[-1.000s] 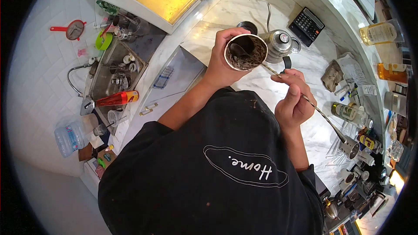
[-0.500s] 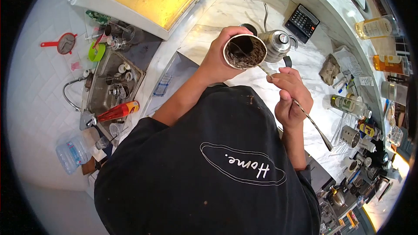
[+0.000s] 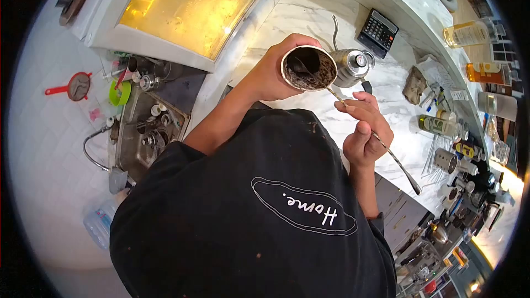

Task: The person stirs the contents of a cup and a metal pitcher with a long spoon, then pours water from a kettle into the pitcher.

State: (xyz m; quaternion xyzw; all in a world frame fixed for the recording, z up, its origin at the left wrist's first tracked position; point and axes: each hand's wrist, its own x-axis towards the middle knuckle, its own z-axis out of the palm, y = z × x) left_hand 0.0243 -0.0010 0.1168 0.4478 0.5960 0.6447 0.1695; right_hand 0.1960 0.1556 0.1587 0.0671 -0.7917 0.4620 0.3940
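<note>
My left hand grips a round metal cup, tilted so its mouth faces me; brown residue coats the inside. My right hand pinches a long twisted bar spoon near its middle. The spoon's bowl sits inside the cup, and its handle runs back past my fingers toward the lower right. Both hands are held above the white marble counter, in front of my black shirt.
A steel gooseneck kettle stands just behind the cup, a black calculator beyond it. Bottles, a crumpled cloth and bar tools crowd the right side. A sink with cups lies at left, below a lit glass case.
The view has swung, so sink and counter sit lower and further left. The cup stays in my left hand; my right hand has kept the spoon working inside it with little shift.
</note>
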